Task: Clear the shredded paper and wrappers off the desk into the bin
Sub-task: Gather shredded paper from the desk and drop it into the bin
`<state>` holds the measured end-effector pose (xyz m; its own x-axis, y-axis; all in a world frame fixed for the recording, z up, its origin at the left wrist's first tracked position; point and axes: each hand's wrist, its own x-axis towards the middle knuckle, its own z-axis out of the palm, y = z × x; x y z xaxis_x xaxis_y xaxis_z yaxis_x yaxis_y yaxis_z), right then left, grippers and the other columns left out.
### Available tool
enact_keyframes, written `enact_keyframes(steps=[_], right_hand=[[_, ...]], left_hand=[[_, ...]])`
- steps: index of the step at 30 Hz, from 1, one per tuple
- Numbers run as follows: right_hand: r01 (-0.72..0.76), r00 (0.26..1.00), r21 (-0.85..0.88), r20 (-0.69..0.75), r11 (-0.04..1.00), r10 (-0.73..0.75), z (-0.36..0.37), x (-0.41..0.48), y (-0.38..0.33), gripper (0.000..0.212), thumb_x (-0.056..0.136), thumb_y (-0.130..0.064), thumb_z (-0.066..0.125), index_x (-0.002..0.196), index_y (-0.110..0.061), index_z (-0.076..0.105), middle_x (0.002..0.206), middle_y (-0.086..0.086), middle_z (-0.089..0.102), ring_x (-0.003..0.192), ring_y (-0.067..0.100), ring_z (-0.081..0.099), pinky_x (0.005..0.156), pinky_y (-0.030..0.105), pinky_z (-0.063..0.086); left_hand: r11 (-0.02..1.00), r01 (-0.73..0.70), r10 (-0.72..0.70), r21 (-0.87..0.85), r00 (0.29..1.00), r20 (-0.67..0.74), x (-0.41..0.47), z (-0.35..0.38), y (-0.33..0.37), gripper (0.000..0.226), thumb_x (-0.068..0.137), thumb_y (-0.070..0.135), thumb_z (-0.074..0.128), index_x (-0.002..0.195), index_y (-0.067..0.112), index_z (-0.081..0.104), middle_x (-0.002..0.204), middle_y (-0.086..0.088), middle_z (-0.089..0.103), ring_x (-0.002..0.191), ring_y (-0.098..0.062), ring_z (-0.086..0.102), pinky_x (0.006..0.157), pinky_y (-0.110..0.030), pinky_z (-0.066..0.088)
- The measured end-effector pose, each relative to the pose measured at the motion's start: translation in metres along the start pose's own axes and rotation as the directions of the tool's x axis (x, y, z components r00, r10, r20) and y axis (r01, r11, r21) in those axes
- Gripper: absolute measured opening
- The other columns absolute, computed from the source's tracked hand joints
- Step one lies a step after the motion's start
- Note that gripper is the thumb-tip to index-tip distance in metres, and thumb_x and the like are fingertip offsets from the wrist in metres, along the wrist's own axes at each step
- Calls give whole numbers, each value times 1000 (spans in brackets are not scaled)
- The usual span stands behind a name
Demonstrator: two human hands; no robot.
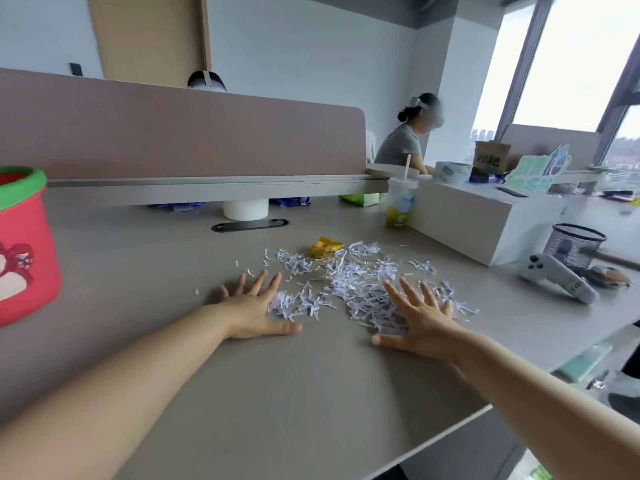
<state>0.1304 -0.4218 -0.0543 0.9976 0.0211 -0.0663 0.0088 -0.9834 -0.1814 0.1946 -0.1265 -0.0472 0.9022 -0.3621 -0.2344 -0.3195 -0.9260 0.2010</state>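
Left hand laid flat on bench, fingers spread, at left edge of shredded paper. Right hand likewise spread, laid over pile's right side. Nothing gripped. Yellow wrapper seen at pile's far edge; red bin stood well apart, far left. Risks judged: light strips scattered if swept fast; stray bits beyond left hand missed; strips dropped while carried to bin.
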Motion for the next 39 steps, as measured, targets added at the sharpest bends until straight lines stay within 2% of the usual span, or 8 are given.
enact_keyframes(steps=[4, 9, 13, 19, 24, 30, 35, 39], right_hand=[[37, 999, 46, 8, 998, -38, -2, 46, -19, 119, 41, -90, 40, 136, -48, -19, 154, -7, -22, 141, 27, -24, 112, 64, -9], [54, 999, 74, -9, 996, -53, -8, 105, -21, 122, 49, -83, 54, 136, -45, -21, 154, -6, -24, 140, 29, -25, 111, 63, -7], [140, 990, 45, 2, 989, -140, -8, 131, -20, 101, 60, -80, 50, 141, -44, 2, 157, -8, -6, 144, 24, -10, 116, 57, -1], [300, 933, 78, -233, 951, -275, -4, 122, -24, 72, 64, -74, 44, 121, -31, 53, 131, -2, 51, 125, 24, 37, 107, 34, 31], [318, 923, 101, -258, 943, -284, -7, 107, -32, 44, 78, -47, 62, 113, -21, 61, 128, 8, 46, 113, 30, 51, 98, 35, 43], [356, 907, 113, -281, 928, -314, -11, 88, -49, 32, 83, -41, 59, 104, -17, 63, 129, 4, 54, 109, 29, 58, 88, 37, 50], [382, 878, 150, -366, 912, -308, -30, 77, -73, 28, 84, -34, 60, 88, -7, 59, 85, 15, 67, 80, 33, 60, 62, 33, 42], [412, 870, 276, -401, 868, -286, -48, 75, -101, 33, 76, -45, 66, 67, -19, 47, 60, 0, 55, 55, 18, 50, 55, 30, 37]], left_hand=[[998, -66, 67, 10, 994, -81, 43, -3, 24, 116, 62, 82, 45, 138, 32, -28, 150, 2, -35, 133, -36, -37, 110, -64, -6], [992, -114, 120, 56, 985, -121, 96, -17, 30, 113, 64, 80, 47, 134, 38, -32, 145, 7, -43, 128, -33, -45, 107, -66, -10], [988, -133, 139, 75, 987, -86, 117, -17, 30, 96, 75, 74, 40, 143, 35, -14, 156, 4, -19, 144, -31, -14, 117, -54, -2], [983, -172, 181, 59, 937, -298, 108, -9, 32, 61, 89, 54, 40, 131, 10, 36, 143, -9, 29, 136, -27, 22, 114, -35, 20], [986, -164, 143, -33, 928, -344, 83, -7, 42, 36, 92, 38, 44, 110, 7, 46, 123, -12, 49, 113, -29, 49, 84, -31, 38], [990, -134, 141, 43, 931, -338, 51, -7, 46, 33, 96, 33, 39, 99, 2, 50, 113, -19, 61, 104, -33, 56, 77, -35, 41], [993, -100, 69, -59, 917, -393, 19, -18, 27, 30, 96, 35, 39, 81, 9, 45, 84, -24, 60, 80, -36, 56, 62, -32, 32], [987, -81, 3, -138, 874, -485, -10, -36, 10, 31, 96, 33, 38, 74, 11, 37, 74, -20, 55, 68, -33, 46, 59, -30, 27]])
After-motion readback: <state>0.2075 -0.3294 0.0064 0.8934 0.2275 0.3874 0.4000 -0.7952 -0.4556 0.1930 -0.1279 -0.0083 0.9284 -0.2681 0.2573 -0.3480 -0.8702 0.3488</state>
